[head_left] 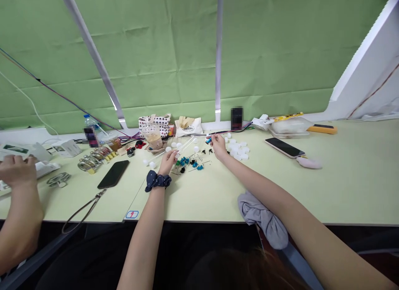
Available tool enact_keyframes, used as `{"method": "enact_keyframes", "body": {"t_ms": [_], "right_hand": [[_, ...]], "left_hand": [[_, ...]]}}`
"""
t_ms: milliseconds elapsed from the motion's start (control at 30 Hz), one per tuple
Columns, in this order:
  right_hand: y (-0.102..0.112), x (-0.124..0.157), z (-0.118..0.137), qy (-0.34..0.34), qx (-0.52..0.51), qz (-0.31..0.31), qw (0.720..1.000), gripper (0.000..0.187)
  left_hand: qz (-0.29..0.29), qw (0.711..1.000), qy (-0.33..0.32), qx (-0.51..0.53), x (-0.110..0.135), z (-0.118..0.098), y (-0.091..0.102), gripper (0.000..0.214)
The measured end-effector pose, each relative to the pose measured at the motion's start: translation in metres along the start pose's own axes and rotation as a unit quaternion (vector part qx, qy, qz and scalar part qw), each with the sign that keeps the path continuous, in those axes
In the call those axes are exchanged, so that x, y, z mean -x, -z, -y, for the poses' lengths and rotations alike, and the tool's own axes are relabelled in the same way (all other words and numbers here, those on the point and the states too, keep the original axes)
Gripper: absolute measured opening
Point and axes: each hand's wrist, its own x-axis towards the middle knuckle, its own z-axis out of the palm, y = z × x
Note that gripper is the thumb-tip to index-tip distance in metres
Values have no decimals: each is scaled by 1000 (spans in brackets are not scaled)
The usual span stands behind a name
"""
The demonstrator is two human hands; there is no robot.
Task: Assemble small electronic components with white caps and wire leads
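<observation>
one view only, worn on the person's head. it looks forward and down over the near edge of the counter [343,186] toward its far edge and the green curtain [174,53]. the left hand [168,159] and right hand [218,145] show small, mid-counter.

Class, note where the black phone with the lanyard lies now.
Head view, left of centre: the black phone lies on the table between the left hand and the metal rings.

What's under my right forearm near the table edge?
A crumpled grey cloth lies there, hanging over the table edge. Your arm covers its upper part, so anything beneath that stretch is hidden.
</observation>
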Motion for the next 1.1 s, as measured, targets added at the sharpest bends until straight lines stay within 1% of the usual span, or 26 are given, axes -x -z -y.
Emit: {"method": "enact_keyframes", "body": {"t_ms": [33, 100, 167, 267, 367, 433, 500, 567, 667, 767, 900, 967, 1100], "right_hand": [[-1, -2, 2, 16, -25, -21, 999, 22], [-5, -2, 6, 38, -64, -45, 996, 22], [-8, 0, 10, 32, -86, -21, 996, 22], [-11, 6, 14, 20, -83, 21, 996, 20], [-9, 10, 15, -6, -80, 88, 993, 16], [-6, 11, 15, -38, -103, 126, 986, 12], [-3, 10, 16, -70, -131, 143, 979, 7], [-1, 9, 17, -95, -149, 150, 973, 5], [2, 7, 19, -115, -168, 156, 966, 12], [2, 7, 20, -114, -177, 146, 966, 22], [0, 8, 18, -100, -141, 123, 977, 26], [0, 9, 18, -102, -131, 127, 978, 27], [1, 11, 20, -159, -136, 145, 967, 35]], "left_hand": [[14, 1000, 2, 16, 1, -2, -2, 38], [35, 999, 0, 29, 3, -4, -5, 36], [53, 998, 4, 29, 3, -5, -8, 34], [66, 997, 14, 33, 4, -3, -10, 34], [73, 996, 8, 40, 3, 2, -10, 35], [76, 996, 3, 36, 2, 6, -9, 36], [76, 997, -1, 29, 1, 10, -8, 36], [74, 997, -1, 22, 0, 12, -7, 37], [70, 997, 8, 18, 1, 12, -8, 37], [76, 996, 4, 35, 3, 9, -10, 36], [79, 996, -6, 39, 6, 6, -10, 36], [75, 997, -5, 34, 6, 6, -10, 38], [66, 997, -6, 41, 3, 12, -11, 39]]}}
